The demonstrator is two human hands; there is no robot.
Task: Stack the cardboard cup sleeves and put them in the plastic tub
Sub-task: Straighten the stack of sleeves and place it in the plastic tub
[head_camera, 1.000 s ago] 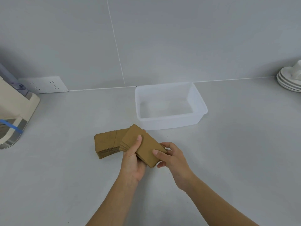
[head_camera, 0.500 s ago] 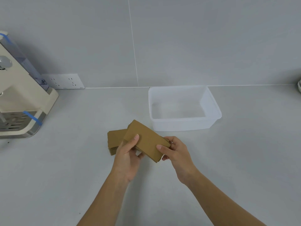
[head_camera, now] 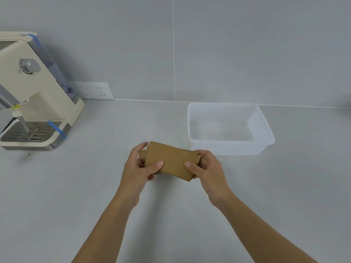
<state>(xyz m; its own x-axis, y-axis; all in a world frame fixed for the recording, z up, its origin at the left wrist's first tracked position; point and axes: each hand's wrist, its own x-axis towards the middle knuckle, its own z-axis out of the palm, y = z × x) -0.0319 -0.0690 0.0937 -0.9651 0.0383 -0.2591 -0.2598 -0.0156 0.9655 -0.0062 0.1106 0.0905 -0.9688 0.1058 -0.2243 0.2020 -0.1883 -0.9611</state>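
Observation:
A stack of flat brown cardboard cup sleeves point(head_camera: 171, 160) is held above the grey counter between both hands. My left hand point(head_camera: 137, 169) grips its left end, thumb on top. My right hand point(head_camera: 208, 170) grips its right end, thumb on top too. A second bit of brown cardboard point(head_camera: 142, 154) shows behind my left fingers; whether it lies on the counter or belongs to the held stack is unclear. The translucent plastic tub point(head_camera: 264, 130) stands empty on the counter, up and to the right of the stack.
A cream coffee machine point(head_camera: 32, 95) with blue tape strips stands at the left against the wall. A white wall socket panel point(head_camera: 95, 91) sits beside it. The grey counter point(head_camera: 95, 186) spreads around my hands.
The camera view swung left, so the tub and sleeves sit further right in frame. The held stack has turned more level, and the pile seen beside it is now mostly hidden behind my left hand.

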